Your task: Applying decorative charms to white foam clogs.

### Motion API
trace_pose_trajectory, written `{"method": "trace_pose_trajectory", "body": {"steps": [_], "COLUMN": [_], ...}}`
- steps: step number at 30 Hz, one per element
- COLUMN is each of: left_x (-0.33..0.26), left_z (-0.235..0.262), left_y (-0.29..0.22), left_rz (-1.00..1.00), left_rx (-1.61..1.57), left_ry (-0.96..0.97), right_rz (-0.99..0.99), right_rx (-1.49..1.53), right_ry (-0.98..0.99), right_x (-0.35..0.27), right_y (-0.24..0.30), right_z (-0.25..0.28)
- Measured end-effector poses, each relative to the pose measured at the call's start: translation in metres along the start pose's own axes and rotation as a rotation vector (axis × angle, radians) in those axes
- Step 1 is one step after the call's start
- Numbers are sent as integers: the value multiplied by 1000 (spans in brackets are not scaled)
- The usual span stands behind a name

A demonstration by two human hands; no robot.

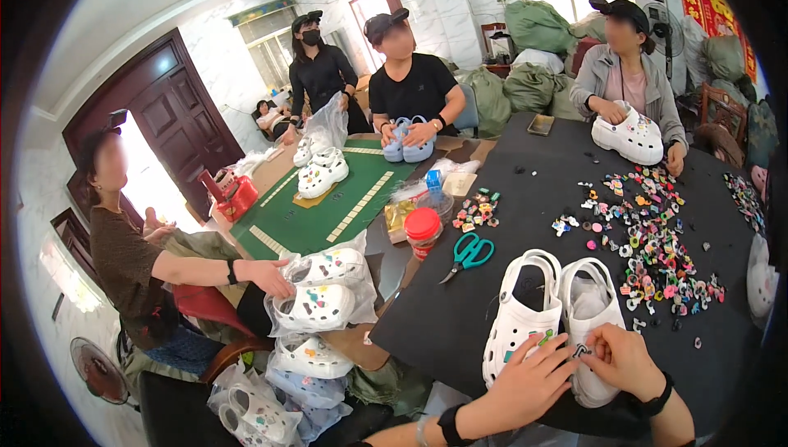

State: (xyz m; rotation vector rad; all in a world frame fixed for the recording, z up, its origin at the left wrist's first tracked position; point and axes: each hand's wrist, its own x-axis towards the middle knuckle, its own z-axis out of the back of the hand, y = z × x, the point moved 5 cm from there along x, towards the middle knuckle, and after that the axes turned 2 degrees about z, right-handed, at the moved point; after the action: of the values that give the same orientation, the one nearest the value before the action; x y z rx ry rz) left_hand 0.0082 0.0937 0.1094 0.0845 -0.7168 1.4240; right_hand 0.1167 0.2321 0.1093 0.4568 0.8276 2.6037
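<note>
Two white clogs lie side by side on the black tabletop before me, toes toward me: a left clog and a right clog with clear plastic stuffed inside. My left hand rests with stretched fingers across the toe of the left clog, fingertips reaching the right one. Green charms show on the left clog beside those fingers. At the upper front of the right clog, my right hand pinches a small black-and-white shoe charm against the surface. Past the left clog lie teal-handled scissors.
Loose colourful charms spread across the table's right side. A red-lidded jar stands beyond the scissors. Bagged white clogs are stacked at left, where a co-worker's hand touches them. Other people handle blue clogs and a white clog across the tables.
</note>
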Motion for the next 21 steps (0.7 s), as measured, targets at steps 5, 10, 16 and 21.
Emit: {"method": "trace_pose_trajectory", "body": {"steps": [5, 10, 16, 21], "left_x": [31, 58, 73, 70], "left_z": [-12, -27, -35, -36], "left_y": [16, 20, 20, 9], "left_rz": [-155, -172, -112, -25], "left_rx": [148, 161, 159, 183], "left_ry": [145, 219, 360, 426], "right_rz": [-84, -36, 495, 404], "right_rx": [270, 410, -196, -64], "right_ry": [28, 189, -187, -66], "right_x": [0, 6, 22, 20], "right_y": [-19, -34, -20, -38], "right_z": [4, 17, 39, 29]}}
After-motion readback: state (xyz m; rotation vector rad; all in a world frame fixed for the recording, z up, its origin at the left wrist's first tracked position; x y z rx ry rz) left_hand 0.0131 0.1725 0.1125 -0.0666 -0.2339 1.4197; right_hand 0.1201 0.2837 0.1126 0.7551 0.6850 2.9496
